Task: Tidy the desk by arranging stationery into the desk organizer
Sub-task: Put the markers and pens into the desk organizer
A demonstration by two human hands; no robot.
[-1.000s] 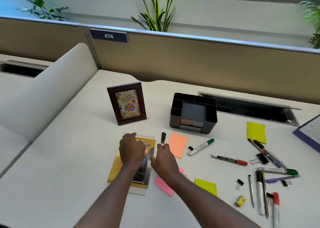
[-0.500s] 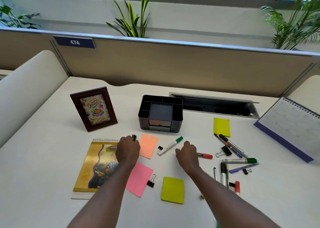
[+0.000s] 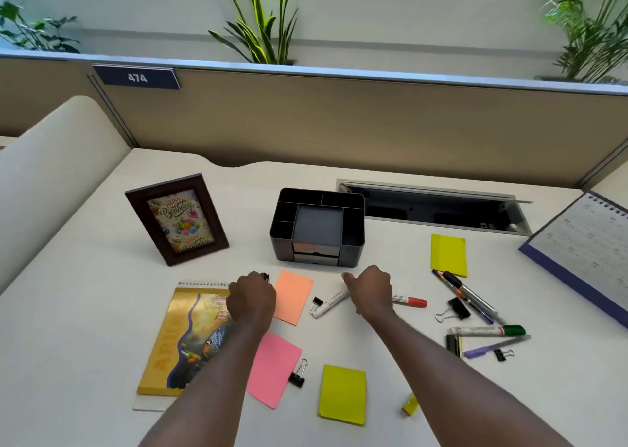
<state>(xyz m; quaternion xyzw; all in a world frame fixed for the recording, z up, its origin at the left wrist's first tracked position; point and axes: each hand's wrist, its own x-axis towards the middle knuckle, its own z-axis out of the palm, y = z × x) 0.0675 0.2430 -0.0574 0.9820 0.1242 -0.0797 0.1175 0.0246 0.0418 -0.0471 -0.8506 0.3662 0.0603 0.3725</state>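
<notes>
Head view: the left hand point(image 3: 252, 297) is curled into a fist around a small black pen point(image 3: 265, 276), whose tip pokes out past the knuckles. The notebook point(image 3: 185, 339) lies under and left of that hand; the orange note point(image 3: 292, 296) sits just right of it. The right hand point(image 3: 371, 290) is loosely curled over 2 markers: a white marker point(image 3: 328, 304) emerging on its left, a red-capped marker point(image 3: 409, 300) on its right; whether it grips either, I cannot tell. The organizer point(image 3: 317, 229) stands just beyond both hands, between them.
</notes>
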